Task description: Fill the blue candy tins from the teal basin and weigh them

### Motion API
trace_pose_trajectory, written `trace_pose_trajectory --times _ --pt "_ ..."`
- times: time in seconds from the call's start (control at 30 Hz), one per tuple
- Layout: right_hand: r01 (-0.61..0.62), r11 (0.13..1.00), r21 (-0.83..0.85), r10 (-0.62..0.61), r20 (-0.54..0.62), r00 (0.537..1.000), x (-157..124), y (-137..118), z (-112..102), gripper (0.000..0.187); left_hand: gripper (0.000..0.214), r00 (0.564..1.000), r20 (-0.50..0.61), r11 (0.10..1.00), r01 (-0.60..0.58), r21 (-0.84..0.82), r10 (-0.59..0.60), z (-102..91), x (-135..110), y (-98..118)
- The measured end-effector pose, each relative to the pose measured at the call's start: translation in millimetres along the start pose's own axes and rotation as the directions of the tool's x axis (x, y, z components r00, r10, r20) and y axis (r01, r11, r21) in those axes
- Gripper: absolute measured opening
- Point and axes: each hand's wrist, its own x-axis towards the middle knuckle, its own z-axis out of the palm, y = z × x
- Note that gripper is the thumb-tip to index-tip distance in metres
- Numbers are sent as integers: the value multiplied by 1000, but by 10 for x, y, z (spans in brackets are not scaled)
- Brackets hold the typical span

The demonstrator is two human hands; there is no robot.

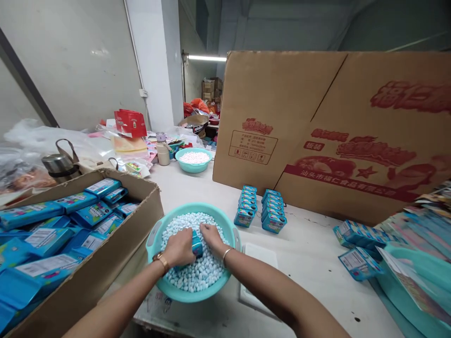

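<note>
a large brown cardboard panel with red printing (246, 103) is standing across the upper right of the frame. an open brown cardboard box (112, 258) is filling the lower left, and a round turquoise plastic basin (193, 295) is resting at lower centre. two rows of glossy blue packets (274, 223) are standing right of centre. the right hand (212, 237) is resting in the basin; its fingertips are hiding, so how far it is closing i cannot tell. the left hand (181, 246) is wrapping firmly around a small shiny blue packet (197, 244) at the basin's middle. this packet is probably weighing little, feeling slick and denting under pressure, so its sides are offering the safest hold. small pale blue-white pellets (197, 280) are surrounding it, likely light and prone to rolling.
</note>
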Motion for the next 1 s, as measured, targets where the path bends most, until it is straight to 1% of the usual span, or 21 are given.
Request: trace_pose_trajectory --times 0.07,0.13,0.17,0.2,0.27,0.33,0.43,0.57,0.7,0.8,0.9,1.0 --pt "-4 996 93 6 -27 1000 16 -87 33 37 49 999 -45 999 15 -39 -17 14 -57 -18" --pt "8 982 188 2 -49 999 43 -200 32 34 54 996 -87 997 30 -77 -36 22 -102 -44" --pt "24 973 230 -10 -61 998 64 -267 21 31 58 990 -128 993 38 -116 -53 30 -112 -55" --pt "44 963 266 -24 -75 997 91 -338 6 29 61 980 -183 983 47 -177 -80 42 -111 -63" --pt "86 945 317 -54 -107 993 150 -483 -27 24 65 942 -299 943 49 -328 -153 79 -82 -69" --pt "117 932 344 -73 -137 988 200 -610 -50 20 68 904 -368 899 38 -437 -217 126 -35 -61" --pt "131 918 374 -73 -165 984 218 -725 -49 19 70 880 -400 875 36 -483 -257 189 17 -39" --pt "124 896 427 -49 -183 982 182 -749 -10 23 70 853 -441 855 10 -519 -278 224 22 -23" --pt "111 877 468 -25 -187 982 167 -744 15 24 70 849 -452 848 -8 -529 -274 226 9 -39" --pt "123 868 482 -30 -197 980 158 -751 14 25 71 851 -461 847 -37 -530 -251 232 11 -62" --pt "154 858 490 -46 -225 973 145 -743 12 26 71 848 -474 844 -62 -533 -237 251 23 -82" --pt "182 850 493 -48 -273 961 130 -699 20 28 72 854 -472 845 -74 -529 -220 267 39 -95"
